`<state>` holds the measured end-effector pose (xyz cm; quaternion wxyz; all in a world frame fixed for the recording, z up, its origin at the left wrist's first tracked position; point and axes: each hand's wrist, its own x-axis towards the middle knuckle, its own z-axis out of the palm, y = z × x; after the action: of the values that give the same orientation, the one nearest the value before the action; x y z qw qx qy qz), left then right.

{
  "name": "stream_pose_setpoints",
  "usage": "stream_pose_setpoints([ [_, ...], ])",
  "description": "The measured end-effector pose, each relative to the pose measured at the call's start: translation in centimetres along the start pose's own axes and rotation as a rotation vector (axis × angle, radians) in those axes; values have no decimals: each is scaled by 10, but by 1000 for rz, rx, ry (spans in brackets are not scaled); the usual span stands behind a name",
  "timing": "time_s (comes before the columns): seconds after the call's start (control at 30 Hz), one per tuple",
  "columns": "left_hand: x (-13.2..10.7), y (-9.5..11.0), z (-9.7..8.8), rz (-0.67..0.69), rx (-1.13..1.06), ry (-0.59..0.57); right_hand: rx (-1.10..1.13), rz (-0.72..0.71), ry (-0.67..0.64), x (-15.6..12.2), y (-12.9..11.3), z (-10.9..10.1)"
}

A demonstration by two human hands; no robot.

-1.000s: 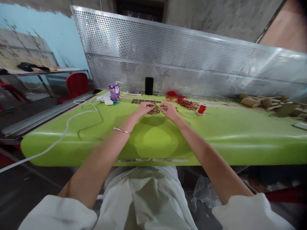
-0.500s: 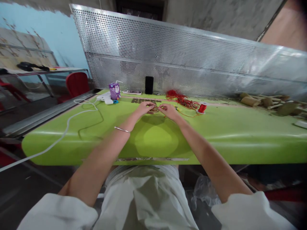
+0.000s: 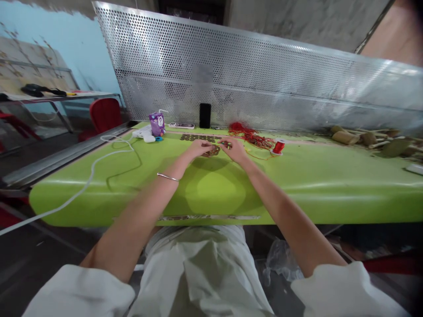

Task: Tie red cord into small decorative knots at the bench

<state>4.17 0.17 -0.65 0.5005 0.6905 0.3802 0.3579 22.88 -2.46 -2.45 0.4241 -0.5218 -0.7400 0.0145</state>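
Note:
Both my hands reach far out over a lime-green table (image 3: 297, 176). My left hand (image 3: 198, 148) has its fingers curled on a small brown piece made of coin-like discs (image 3: 214, 151). My right hand (image 3: 234, 149) pinches at the same piece, right beside the left. A row of similar brown discs (image 3: 198, 138) lies just beyond my hands. A tangle of red string (image 3: 251, 136) and a red thread spool (image 3: 278, 147) sit to the right of my right hand. What exactly the fingers grip is too small to see.
A perforated metal screen (image 3: 264, 83) stands along the table's far edge, with a black phone (image 3: 205, 116) leaning against it. A purple carton (image 3: 157, 124), white charger (image 3: 143, 134) and white cable (image 3: 82, 189) lie at the left. Wooden pieces (image 3: 366, 138) are piled far right. A red chair (image 3: 104, 115) stands left.
My hands have stayed at the same spot. The right hand's fingers shifted slightly up and away over the brown piece; the view tilted a little.

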Motion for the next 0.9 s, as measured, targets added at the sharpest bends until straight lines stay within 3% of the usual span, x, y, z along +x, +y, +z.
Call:
stream_pose_setpoints([
  [0.13, -2, 2, 0, -8, 5, 33, -11, -8, 107, 1, 6, -5],
  [0.33, -9, 8, 1, -31, 84, 93, -132, -56, 62, -2, 9, -4],
  [0.47, -8, 7, 2, -38, 84, 83, -280, -62, 185, -6, 2, -4],
  [0.67, -5, 4, 2, -34, 57, 99, -224, -166, -139, -1, -3, 1],
  [0.9, -3, 2, 2, -27, 46, 72, -198, -128, -43, -1, 2, 3],
])
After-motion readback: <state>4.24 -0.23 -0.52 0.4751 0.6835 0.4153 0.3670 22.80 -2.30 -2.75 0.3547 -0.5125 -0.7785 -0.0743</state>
